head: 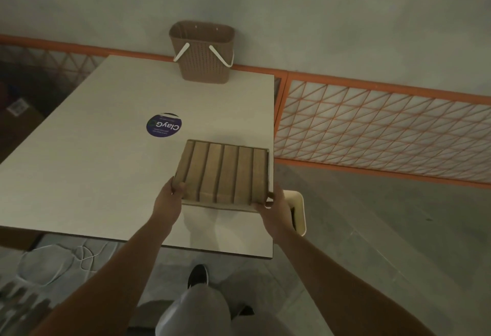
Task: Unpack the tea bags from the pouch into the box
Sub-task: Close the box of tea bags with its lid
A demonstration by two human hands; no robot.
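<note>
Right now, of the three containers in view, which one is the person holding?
The slatted wooden box, gripped by both hands. The brown basket stands untouched at the far table edge; the cream bin sits on the floor.

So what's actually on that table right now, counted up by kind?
Wooden box with dividers, held by the left hand and right hand: 1
Brown woven basket with white handles: 1
Round purple sticker: 1
Total: 3
No pouch or tea bags show. A cream bin stands beside the table, not on it.

Bare forearms, light grey trousers (196,311) and black shoes (198,276).
</note>
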